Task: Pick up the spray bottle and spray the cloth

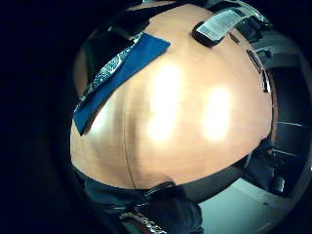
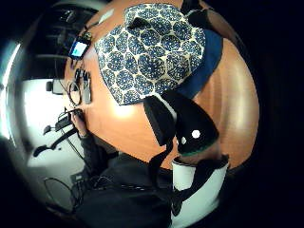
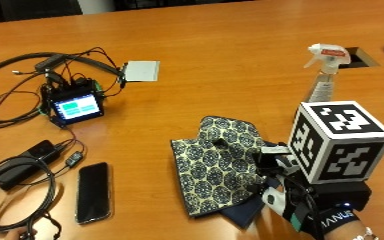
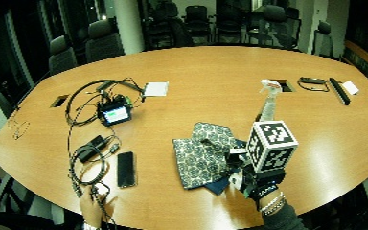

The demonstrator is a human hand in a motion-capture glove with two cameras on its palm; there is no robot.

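The spray bottle [image 3: 324,75] stands upright on the wooden table, clear-bodied with a white trigger head, beyond my gloved right hand [image 3: 292,197]. A blue-and-cream patterned cloth [image 3: 220,161] lies crumpled on top of a dark blue cloth [image 3: 244,215]. My hand hovers at the right edge of the cloths with relaxed fingers and holds nothing. The thumb side palm view looks down on the patterned cloth [image 2: 152,52]. In the little finger side palm view, the blue cloth's edge [image 1: 122,73] and a labelled object [image 1: 219,24], likely the bottle, lie on the table.
A small screen device [image 3: 77,107] with tangled cables sits at the left, with a phone [image 3: 93,191] and a black power brick [image 3: 22,167] nearer. A white card [image 3: 142,71] and a table cut-out [image 3: 363,56] lie further back. A bare hand [image 4: 95,206] rests by the cables.
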